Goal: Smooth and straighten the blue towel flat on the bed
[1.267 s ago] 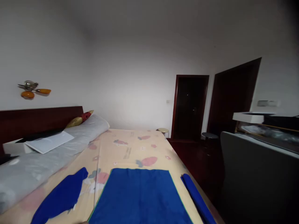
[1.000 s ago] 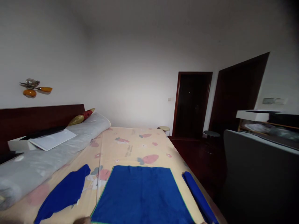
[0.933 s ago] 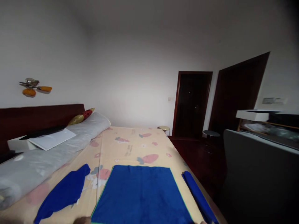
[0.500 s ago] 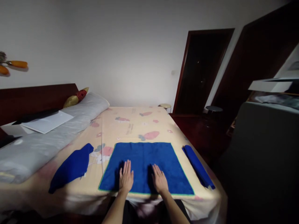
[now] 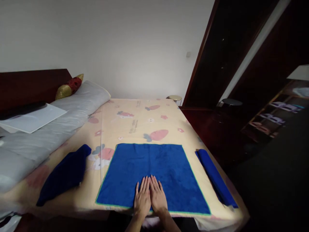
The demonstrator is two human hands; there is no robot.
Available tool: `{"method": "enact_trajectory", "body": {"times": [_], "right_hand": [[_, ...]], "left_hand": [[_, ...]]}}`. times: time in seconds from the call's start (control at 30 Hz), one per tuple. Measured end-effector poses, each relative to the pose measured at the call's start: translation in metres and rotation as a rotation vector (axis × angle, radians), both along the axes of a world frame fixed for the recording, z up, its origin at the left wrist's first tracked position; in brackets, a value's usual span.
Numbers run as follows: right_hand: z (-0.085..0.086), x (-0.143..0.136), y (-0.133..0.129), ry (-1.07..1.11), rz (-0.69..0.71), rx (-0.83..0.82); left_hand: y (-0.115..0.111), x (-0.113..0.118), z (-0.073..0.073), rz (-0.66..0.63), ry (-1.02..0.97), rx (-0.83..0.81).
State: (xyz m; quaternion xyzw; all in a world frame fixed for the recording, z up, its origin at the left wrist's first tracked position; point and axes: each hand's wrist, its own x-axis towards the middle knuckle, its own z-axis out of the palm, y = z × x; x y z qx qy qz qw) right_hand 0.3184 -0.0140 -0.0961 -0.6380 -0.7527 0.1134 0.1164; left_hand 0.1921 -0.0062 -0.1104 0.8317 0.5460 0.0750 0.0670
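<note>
A blue towel point(image 5: 154, 161) with a green edge lies spread flat at the near side of the bed. My left hand point(image 5: 143, 197) rests palm down on its lower middle, fingers stretched out. Right beside it, touching along the inner edge, my right hand point(image 5: 157, 195) also lies flat with straight fingers. Neither hand holds anything. To the left is a crumpled dark blue cloth point(image 5: 66, 174). A folded or rolled blue cloth point(image 5: 214, 177) lies along the bed's right side.
The bed point(image 5: 135, 132) has a cream sheet with carrot prints. Grey bedding point(image 5: 60, 119) runs along the left, bearing a white board point(image 5: 36, 117) and a red and gold cushion point(image 5: 70, 87). Two stools, one pale point(image 5: 175, 97) and one dark point(image 5: 231, 102), stand beyond the bed's right side.
Both hands have slid inward over the towel, from apart to side by side near its lower middle. The view has shifted downward and closer; the cloths at the sides lie as before.
</note>
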Motion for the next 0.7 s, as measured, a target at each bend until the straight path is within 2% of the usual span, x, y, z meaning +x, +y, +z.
{"method": "enact_trajectory", "body": {"times": [0.17,0.4,0.53,0.7], "right_hand": [[-0.011,0.001,0.0,-0.055,0.005,0.045],[-0.007,0.001,0.0,-0.028,-0.002,0.002],[-0.005,0.002,0.002,0.009,-0.001,-0.012],[-0.011,0.001,0.005,0.052,-0.013,0.017]], "left_hand": [[-0.003,0.002,0.008,0.013,0.044,0.034],[-0.002,0.002,0.011,0.003,0.04,0.006],[0.002,0.002,0.004,0.012,0.019,-0.014],[0.009,0.0,-0.012,-0.006,0.037,-0.007]]}}
